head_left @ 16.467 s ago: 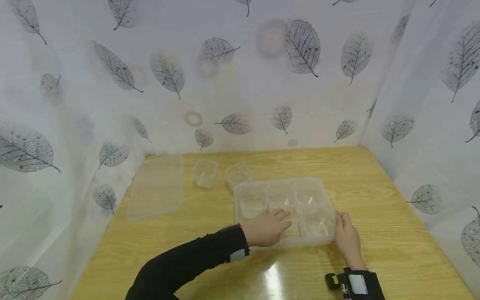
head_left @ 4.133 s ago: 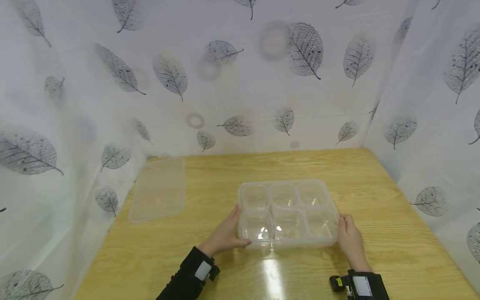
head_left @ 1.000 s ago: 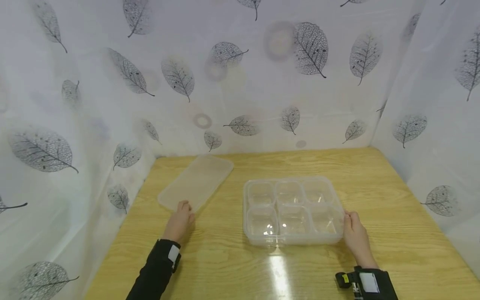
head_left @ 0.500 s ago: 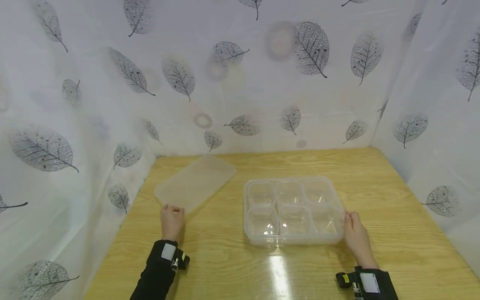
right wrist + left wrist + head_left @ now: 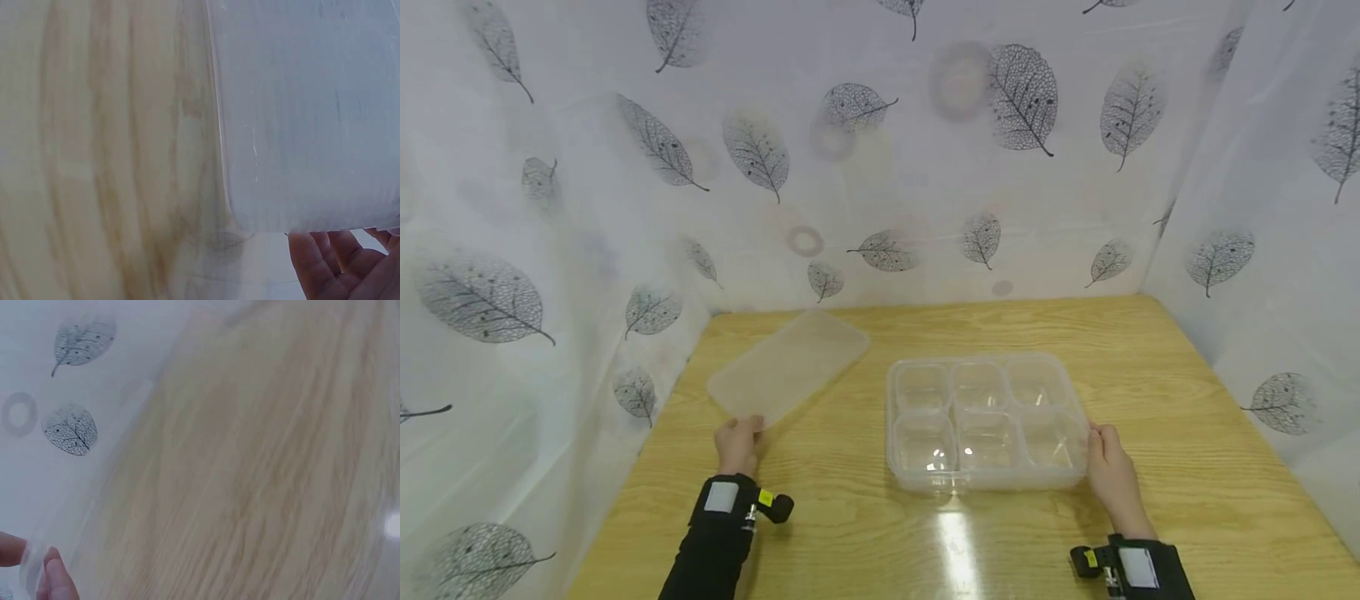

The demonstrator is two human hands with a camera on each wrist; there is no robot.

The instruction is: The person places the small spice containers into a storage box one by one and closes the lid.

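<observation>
A frosted flat plastic lid (image 5: pixel 790 362) lies slantwise at the left, its near corner pinched by my left hand (image 5: pixel 737 447). In the left wrist view, thumb (image 5: pixel 59 578) and a finger have the lid's edge between them. Whether the lid's far part touches the table cannot be told. Right of centre stands a clear rectangular plastic storage box (image 5: pixel 992 482), filled with several small square clear cups (image 5: pixel 923 442) in two rows. My right hand (image 5: pixel 1116 483) grips the box's right side. In the right wrist view its fingers (image 5: pixel 312 262) curl at the box's edge.
The wooden table (image 5: pixel 850 533) carries a bright light reflection in front of the box. A white leaf-print curtain (image 5: pixel 887 192) closes off the back and both sides. Bare tabletop lies between lid and box.
Two cups formerly behind the box are now inside, and every slot is filled. My left hand went from the box to the lid, which has turned and shifted right. My right hand stays put.
</observation>
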